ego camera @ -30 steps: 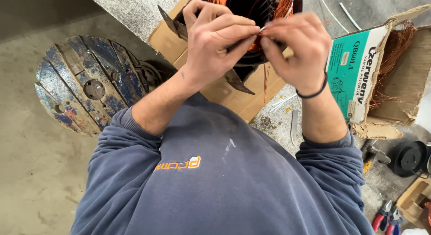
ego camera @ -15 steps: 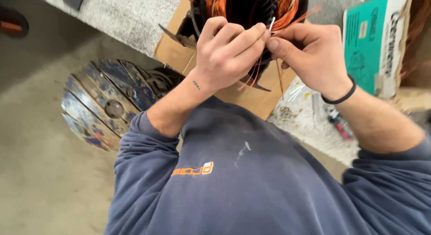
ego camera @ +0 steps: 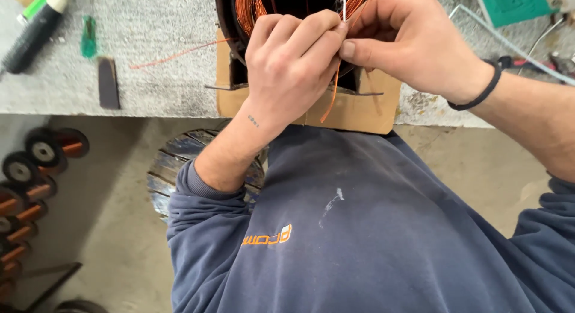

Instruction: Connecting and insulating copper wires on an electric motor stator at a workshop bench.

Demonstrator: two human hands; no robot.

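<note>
Over the desk edge, both hands pinch a copper wire at a dark wound coil
At the near edge of the grey desk (ego camera: 150,55), the left hand (ego camera: 293,61) and right hand (ego camera: 407,40) meet fingertip to fingertip, each clamped on a thin orange copper wire (ego camera: 331,94) whose loose end hangs below them; a small white sleeve (ego camera: 343,8) stands up just above the pinch. Behind the fingers sits the dark motor stator (ego camera: 287,5) with copper windings, resting on a cardboard piece (ego camera: 353,112). A green-handled tool (ego camera: 88,36) lies well to the left; wire spools (ego camera: 36,163) stand on the floor
</note>
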